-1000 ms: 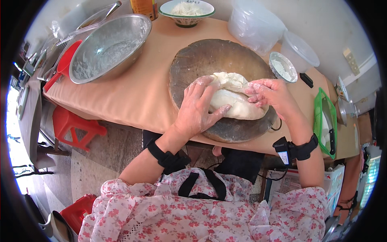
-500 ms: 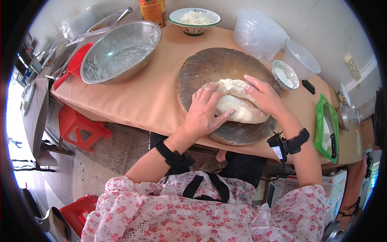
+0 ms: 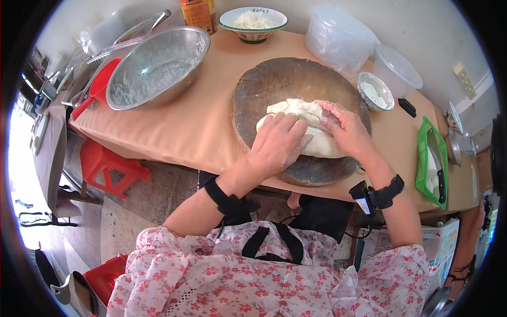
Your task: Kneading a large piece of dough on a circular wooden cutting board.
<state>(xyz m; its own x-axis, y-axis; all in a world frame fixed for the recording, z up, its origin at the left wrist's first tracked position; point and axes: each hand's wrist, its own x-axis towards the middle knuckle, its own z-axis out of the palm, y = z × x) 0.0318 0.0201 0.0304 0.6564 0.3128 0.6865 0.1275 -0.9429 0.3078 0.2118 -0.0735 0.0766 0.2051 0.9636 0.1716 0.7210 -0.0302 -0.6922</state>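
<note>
A pale lump of dough [image 3: 323, 146] lies folded on a round wooden chopping board [image 3: 274, 79], with a crease along its top. My left hand [image 3: 275, 141] grips its left part, fingers curled over the fold and thumb against the near side. At the right end my right hand [image 3: 349, 131] holds the dough, its fingers bent over the far flap. Flour dusts both hands. Part of the dough is hidden under them. Just right of the board stands a small bowl of white powder [image 3: 376, 93].
At left a large floury metal bowl [image 3: 153, 74] stands by a red scoop [image 3: 100, 84]. A bowl of white shreds [image 3: 253, 24] and clear plastic tubs [image 3: 340, 42] line the back. At right, a green basket [image 3: 422, 158] holds a black-handled knife [image 3: 441, 185].
My left hand has curled its fingers and pressed onto the dough's near side. The dough's upper flap reaches further left. My right hand has bent its fingers more over the dough.
</note>
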